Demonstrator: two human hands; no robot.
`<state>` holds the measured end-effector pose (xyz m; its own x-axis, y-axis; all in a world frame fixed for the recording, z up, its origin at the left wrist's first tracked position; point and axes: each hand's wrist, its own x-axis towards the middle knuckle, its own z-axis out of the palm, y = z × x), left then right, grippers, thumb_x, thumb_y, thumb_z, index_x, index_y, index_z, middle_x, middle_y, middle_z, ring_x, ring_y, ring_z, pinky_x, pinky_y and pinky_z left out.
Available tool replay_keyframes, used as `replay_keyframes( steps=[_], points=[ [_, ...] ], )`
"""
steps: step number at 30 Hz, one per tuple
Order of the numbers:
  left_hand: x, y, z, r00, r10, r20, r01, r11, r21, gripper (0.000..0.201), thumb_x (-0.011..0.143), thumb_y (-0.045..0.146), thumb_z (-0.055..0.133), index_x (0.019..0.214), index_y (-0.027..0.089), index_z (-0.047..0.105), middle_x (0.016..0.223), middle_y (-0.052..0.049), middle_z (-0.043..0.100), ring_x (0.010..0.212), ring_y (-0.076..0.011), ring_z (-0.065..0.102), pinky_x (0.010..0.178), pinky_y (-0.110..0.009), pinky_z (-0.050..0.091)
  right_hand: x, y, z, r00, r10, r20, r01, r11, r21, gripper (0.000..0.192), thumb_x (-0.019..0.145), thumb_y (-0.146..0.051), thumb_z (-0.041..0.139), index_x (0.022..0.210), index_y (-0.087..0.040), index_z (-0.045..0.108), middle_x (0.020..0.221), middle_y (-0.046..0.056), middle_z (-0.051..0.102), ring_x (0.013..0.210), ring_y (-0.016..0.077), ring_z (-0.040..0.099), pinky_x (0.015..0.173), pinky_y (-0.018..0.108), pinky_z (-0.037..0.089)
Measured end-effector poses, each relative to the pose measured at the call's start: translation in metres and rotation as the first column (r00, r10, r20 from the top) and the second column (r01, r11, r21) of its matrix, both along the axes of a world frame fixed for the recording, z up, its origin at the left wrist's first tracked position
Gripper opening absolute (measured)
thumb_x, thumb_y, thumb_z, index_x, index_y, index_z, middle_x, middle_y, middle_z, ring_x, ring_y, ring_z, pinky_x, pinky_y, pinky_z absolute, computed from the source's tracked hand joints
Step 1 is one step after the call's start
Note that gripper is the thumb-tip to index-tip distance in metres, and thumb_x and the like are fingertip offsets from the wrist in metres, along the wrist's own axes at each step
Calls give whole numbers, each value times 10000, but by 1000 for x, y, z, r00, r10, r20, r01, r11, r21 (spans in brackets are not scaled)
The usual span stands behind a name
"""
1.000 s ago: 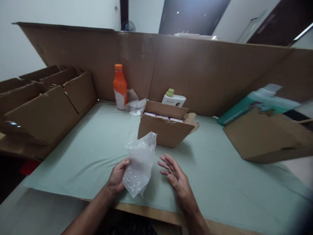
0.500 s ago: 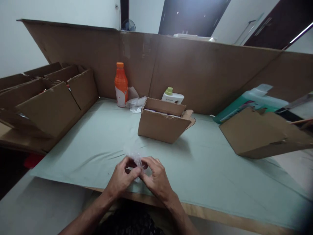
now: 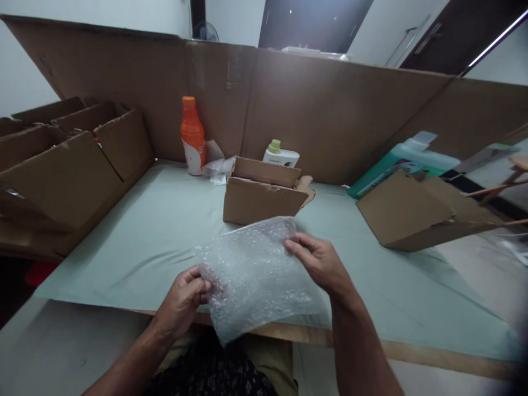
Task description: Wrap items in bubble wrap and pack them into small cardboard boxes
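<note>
1. Now the bubble wrap sheet [image 3: 258, 275] is spread wide between the two hands; half a second ago it was bunched into a small wad between fingertips held close together, and a second ago it hung crumpled from the left hand alone.
2. Since then the left hand [image 3: 184, 298] has drawn back toward the near edge of the surface and the right hand [image 3: 317, 261] has moved out to the right and farther in; the view has also shifted a little, so the boxes sit lower and more to the left.
3. Left hand closed on the sheet's left edge, fingers curled over it; right hand pinching the upper right corner between thumb and fingers.
4. The sheet lies over the near edge of the surface [image 3: 148, 242], its lower corner hanging past the wooden lip above the person's lap; its far edge ends just short of the small open carton [image 3: 259, 201].
5. Open green cover lies to the left and right of the hands; a tilted carton [image 3: 412, 220] sits well apart at right, a row of cartons [image 3: 61, 170] at left, a cardboard wall [image 3: 330, 115] behind.
6. The sheet is clear, pebbled with small bubbles, creased and slightly glossy; the green cover shows through it.
</note>
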<state>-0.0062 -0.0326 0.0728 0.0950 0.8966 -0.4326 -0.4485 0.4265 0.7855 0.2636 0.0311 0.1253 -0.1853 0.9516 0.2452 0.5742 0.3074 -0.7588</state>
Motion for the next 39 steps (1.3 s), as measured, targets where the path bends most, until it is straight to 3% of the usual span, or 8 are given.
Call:
replay_keyframes(
  steps=[6,12,16,19,22,25,31,39],
  points=[
    [17,-40,-39,987,94,131,-60,969,-241,300,562,292,882,749,180,676,833,-12,739,822,-187,712,783,-325,589,-42,78,-11,877,126,465,-169,984,53,151,828,-129,713,942,-212,766,940,54,783,865,237,705,797,350,503],
    [-43,-72,-46,907,-389,-161,348,908,-233,476,805,624,696,931,168,750,840,-125,774,737,-244,733,669,-353,575,-19,41,-58,932,-27,361,-79,958,275,272,961,-217,578,1212,-209,683,1232,92,723,1140,273,643,962,456,478],
    [-49,-38,-32,634,-233,-738,468,875,126,413,923,535,565,1130,225,740,1167,-125,752,1086,-282,700,930,-404,556,-2,-9,-85,948,-65,311,-38,949,314,318,996,-240,508,1272,-204,661,1280,109,705,1191,267,639,1023,475,483],
    [-17,13,-39,400,41,-915,715,610,340,550,949,409,535,1455,195,522,1569,-135,452,1465,-303,400,1209,-481,311,-26,-29,-106,915,73,396,-179,955,238,444,971,-215,528,1413,-191,560,1463,133,576,1369,273,512,1094,489,450],
    [9,57,-60,168,106,-980,873,446,198,654,947,424,557,1521,149,409,1633,-174,304,1536,-338,235,1243,-571,136,-44,-31,-126,855,157,494,-256,957,138,552,953,-276,586,1485,-171,480,1553,156,470,1449,281,415,1134,499,414],
    [8,76,-78,33,144,-989,875,474,99,664,950,489,558,1509,158,425,1629,-193,297,1533,-384,212,1220,-637,78,-25,-35,-138,823,85,562,-173,979,104,521,976,-321,569,1477,-197,497,1551,138,479,1453,282,411,1165,514,364],
    [-35,58,-79,62,162,-985,823,550,142,634,959,489,544,1524,229,419,1655,-150,253,1540,-408,161,1213,-662,74,38,-101,-125,837,-66,544,-28,986,163,638,962,-422,577,1544,-220,413,1537,149,493,1420,343,451,1112,564,398],
    [-74,21,-50,226,-91,-970,947,254,196,1063,697,666,787,1579,370,273,1668,-90,226,1517,-433,226,1220,-655,142,-16,-139,-120,929,104,354,-170,972,162,537,901,-104,571,1403,-294,585,1462,98,585,1339,301,554,1052,535,500]
  ],
)
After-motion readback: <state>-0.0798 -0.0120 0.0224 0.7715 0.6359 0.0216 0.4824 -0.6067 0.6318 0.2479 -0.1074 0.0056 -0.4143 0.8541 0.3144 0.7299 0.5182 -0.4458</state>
